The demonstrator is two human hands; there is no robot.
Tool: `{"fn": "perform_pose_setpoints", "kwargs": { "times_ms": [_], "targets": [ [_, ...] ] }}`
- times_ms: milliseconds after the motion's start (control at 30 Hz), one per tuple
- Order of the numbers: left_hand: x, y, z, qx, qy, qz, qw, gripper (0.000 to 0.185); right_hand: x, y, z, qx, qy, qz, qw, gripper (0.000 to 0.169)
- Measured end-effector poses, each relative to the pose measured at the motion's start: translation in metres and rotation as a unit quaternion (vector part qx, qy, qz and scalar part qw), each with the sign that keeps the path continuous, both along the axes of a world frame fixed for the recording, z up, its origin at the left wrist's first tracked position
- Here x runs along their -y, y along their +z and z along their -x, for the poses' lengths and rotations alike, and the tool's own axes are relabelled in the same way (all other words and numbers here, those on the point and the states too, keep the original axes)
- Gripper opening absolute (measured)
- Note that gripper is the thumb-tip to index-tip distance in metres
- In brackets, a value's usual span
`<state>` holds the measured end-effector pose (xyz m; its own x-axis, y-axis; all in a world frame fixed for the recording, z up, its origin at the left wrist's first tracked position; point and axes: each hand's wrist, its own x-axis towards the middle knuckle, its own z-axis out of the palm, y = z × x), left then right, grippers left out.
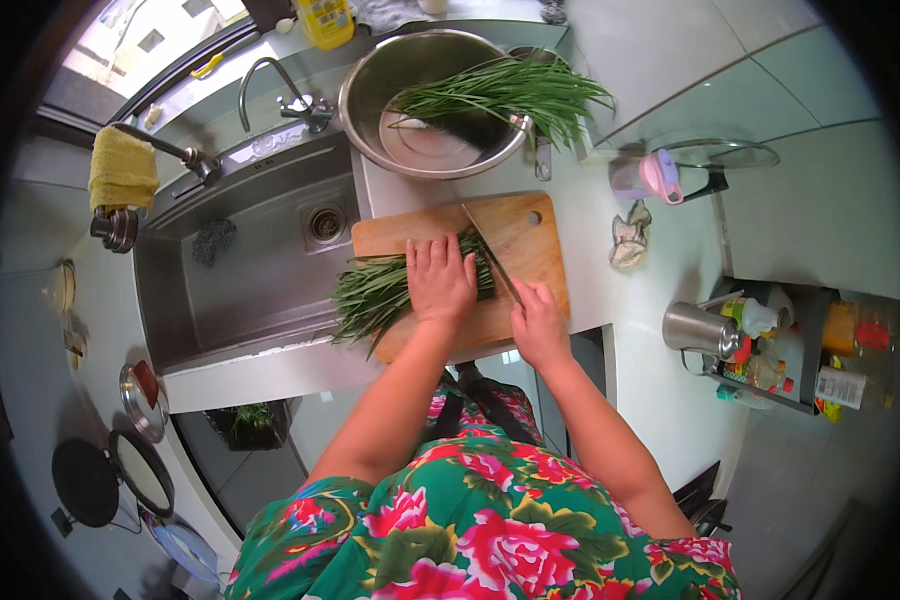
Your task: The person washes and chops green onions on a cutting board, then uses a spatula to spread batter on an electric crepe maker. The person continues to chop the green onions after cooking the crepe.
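Observation:
A bunch of green garlic chives lies across a wooden cutting board, its leafy end hanging past the board's left edge over the sink side. My left hand presses flat on the bunch, fingers pointing away from me. My right hand is closed around the handle of a kitchen knife. The blade slants up and left along the right end of the chives, close to my left thumb. Whether the edge touches the board cannot be told.
Behind the board stands a large steel basin with more chives over its rim. A steel sink with a faucet is at left. To the right are a pink-lidded cup, a crumpled cloth, a metal pitcher and a bottle rack.

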<state>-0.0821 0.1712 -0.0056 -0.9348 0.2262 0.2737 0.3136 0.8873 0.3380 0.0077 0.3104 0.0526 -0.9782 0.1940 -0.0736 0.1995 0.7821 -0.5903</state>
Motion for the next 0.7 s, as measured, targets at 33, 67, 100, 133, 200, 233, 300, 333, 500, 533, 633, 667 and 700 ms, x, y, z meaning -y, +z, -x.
{"fn": "perform_pose_setpoints", "kwargs": {
  "times_ms": [33, 67, 100, 133, 200, 233, 300, 333, 500, 533, 633, 667, 700],
  "targets": [
    [0.000, -0.002, -0.001, -0.009, -0.001, -0.013, 1.000, 0.039, 0.003, 0.001, -0.001, -0.001, 0.005, -0.002, 1.000, 0.039],
    [-0.001, -0.003, -0.001, -0.018, -0.001, -0.026, 1.000, 0.037, 0.005, 0.003, -0.001, 0.017, 0.002, 0.008, 1.000, 0.039],
    [-0.001, -0.002, -0.001, -0.027, -0.002, -0.040, 0.999, 0.034, 0.007, 0.008, -0.002, 0.036, 0.000, 0.016, 0.999, 0.039],
    [-0.001, -0.002, 0.000, -0.024, -0.004, -0.038, 0.999, 0.030, 0.008, 0.010, -0.002, 0.055, -0.003, 0.024, 0.998, 0.039],
    [0.000, -0.001, 0.001, -0.021, 0.001, -0.041, 0.999, 0.029, 0.005, 0.006, -0.003, 0.026, 0.011, 0.016, 0.999, 0.040],
    [0.000, -0.002, 0.001, -0.020, 0.002, -0.045, 0.999, 0.028, 0.002, 0.003, -0.003, 0.011, 0.017, 0.010, 1.000, 0.040],
    [-0.002, 0.000, 0.001, -0.018, 0.009, -0.021, 1.000, 0.029, -0.005, -0.004, -0.001, 0.021, 0.021, 0.033, 0.999, 0.040],
    [-0.005, 0.003, 0.000, -0.011, 0.016, -0.005, 1.000, 0.030, -0.009, -0.006, 0.001, 0.025, 0.022, 0.044, 0.998, 0.040],
    [-0.011, 0.002, -0.004, -0.017, 0.043, -0.017, 0.999, 0.031, -0.010, -0.004, 0.004, 0.063, 0.024, 0.039, 0.997, 0.036],
    [-0.010, 0.000, -0.004, -0.027, 0.043, -0.019, 0.999, 0.031, -0.008, -0.002, 0.005, 0.069, 0.027, 0.033, 0.997, 0.036],
    [-0.009, -0.005, -0.003, -0.037, 0.042, -0.031, 0.998, 0.028, -0.003, -0.005, 0.002, 0.032, 0.044, 0.026, 0.998, 0.036],
    [-0.007, -0.006, -0.002, -0.029, 0.041, -0.036, 0.998, 0.026, -0.003, -0.004, 0.001, 0.050, 0.034, 0.029, 0.998, 0.036],
    [-0.007, -0.005, -0.001, -0.021, 0.040, -0.042, 0.998, 0.025, -0.004, -0.002, 0.002, 0.068, 0.025, 0.032, 0.997, 0.036]
  ]
}}
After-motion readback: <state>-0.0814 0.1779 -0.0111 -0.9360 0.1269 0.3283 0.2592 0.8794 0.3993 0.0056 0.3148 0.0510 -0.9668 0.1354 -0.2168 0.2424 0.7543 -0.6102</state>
